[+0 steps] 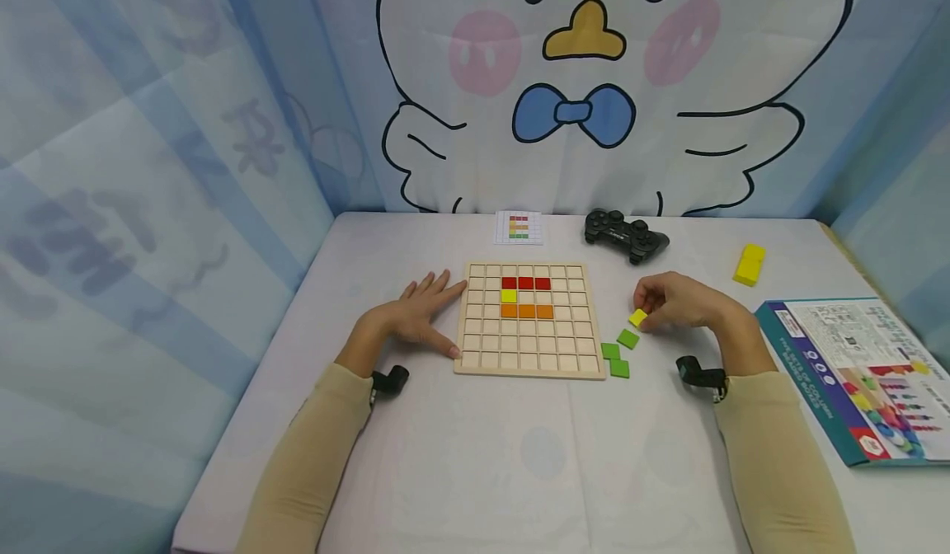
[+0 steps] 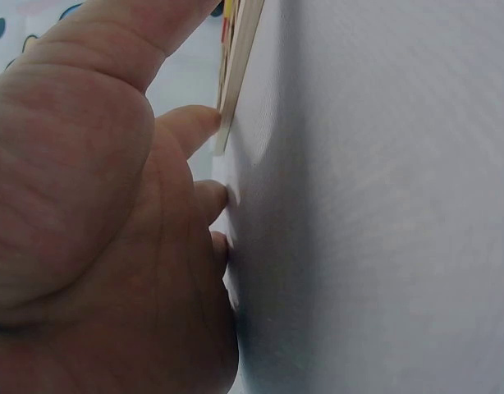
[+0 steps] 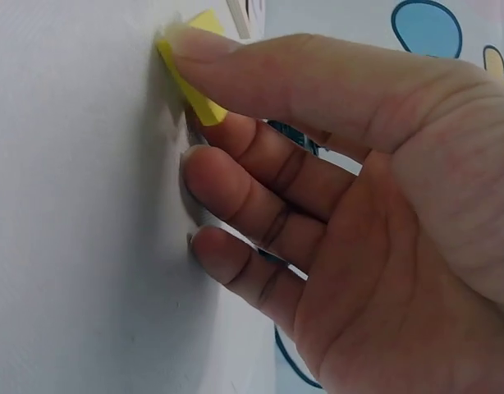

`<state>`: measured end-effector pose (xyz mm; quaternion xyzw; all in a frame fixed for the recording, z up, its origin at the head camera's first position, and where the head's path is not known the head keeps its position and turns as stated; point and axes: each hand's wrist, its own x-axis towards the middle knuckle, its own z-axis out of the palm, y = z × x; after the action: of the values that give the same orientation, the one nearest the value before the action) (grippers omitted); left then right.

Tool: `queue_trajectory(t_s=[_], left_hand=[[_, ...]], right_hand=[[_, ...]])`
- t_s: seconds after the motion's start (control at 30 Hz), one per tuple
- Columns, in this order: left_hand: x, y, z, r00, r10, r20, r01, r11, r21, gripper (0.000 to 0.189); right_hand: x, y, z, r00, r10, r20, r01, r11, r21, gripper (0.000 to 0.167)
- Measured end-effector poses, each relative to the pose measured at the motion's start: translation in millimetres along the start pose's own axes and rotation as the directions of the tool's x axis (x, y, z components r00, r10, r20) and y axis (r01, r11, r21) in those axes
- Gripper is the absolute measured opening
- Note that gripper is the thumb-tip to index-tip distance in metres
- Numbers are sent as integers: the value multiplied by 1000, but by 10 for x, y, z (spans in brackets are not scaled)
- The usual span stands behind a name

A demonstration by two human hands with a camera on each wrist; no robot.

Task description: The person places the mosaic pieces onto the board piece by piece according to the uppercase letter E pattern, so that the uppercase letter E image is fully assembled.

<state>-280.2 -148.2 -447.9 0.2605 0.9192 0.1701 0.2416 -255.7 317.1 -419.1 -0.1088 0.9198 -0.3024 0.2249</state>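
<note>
A wooden grid board [image 1: 530, 356] lies flat in the middle of the table. Three red tiles [image 1: 525, 283] fill part of one row, with one yellow tile [image 1: 508, 296] below the leftmost and three orange tiles [image 1: 527, 312] below that. My left hand [image 1: 411, 316] is spread on the table, its thumb and index finger touching the board's left edge. To the right of the board, my right hand [image 1: 679, 300] pinches another yellow tile [image 3: 204, 103] between thumb and fingers, close to the tabletop. Three green tiles [image 1: 611, 351] lie between that hand and the board.
A small pattern card [image 1: 518, 227] lies behind the board. A black game controller [image 1: 626, 236] rests at the back, right of the card. Further right are yellow blocks [image 1: 750, 265] and a large puzzle box [image 1: 861, 381] by the right forearm.
</note>
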Motion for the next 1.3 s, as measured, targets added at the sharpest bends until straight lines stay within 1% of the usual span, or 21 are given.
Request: queue_trajectory(t_s=[0.2, 0.33, 0.5, 0.67, 0.8, 0.97, 1.13, 1.3], left_hand=[[5, 1, -3, 1000, 4, 0, -4, 1000, -2, 128], [6, 3, -3, 1000, 1, 4, -1, 1000, -2, 128], [4, 2, -3, 1000, 0, 7, 1, 1000, -9, 128], [0, -3, -3, 1000, -5, 7, 5, 1000, -3, 128], [-3, -3, 0, 1000, -3, 5, 3, 1000, -2, 129], [0, 0, -4, 1000, 3, 5, -3, 1000, -4, 128], [0, 5, -5, 1000, -4, 6, 4, 1000, -6, 128], [3, 3, 0, 1000, -5, 5, 5, 1000, -5, 128]], right_hand=[[-3, -25, 9, 999, -3, -43, 6, 998, 56, 18], [-19, -55, 15, 995, -21, -94, 32, 993, 114, 17], [-17, -97, 33, 985, -43, -168, 73, 982, 172, 20], [8, -162, 55, 971, -78, -227, 125, 972, 201, 23], [25, -230, 89, 961, -117, -250, 170, 964, 203, 29], [76, -323, 168, 950, -145, -276, 207, 956, 209, 33], [166, -392, 263, 934, -192, -301, 256, 948, 190, 31], [223, -460, 333, 930, -212, -301, 270, 949, 163, 30]])
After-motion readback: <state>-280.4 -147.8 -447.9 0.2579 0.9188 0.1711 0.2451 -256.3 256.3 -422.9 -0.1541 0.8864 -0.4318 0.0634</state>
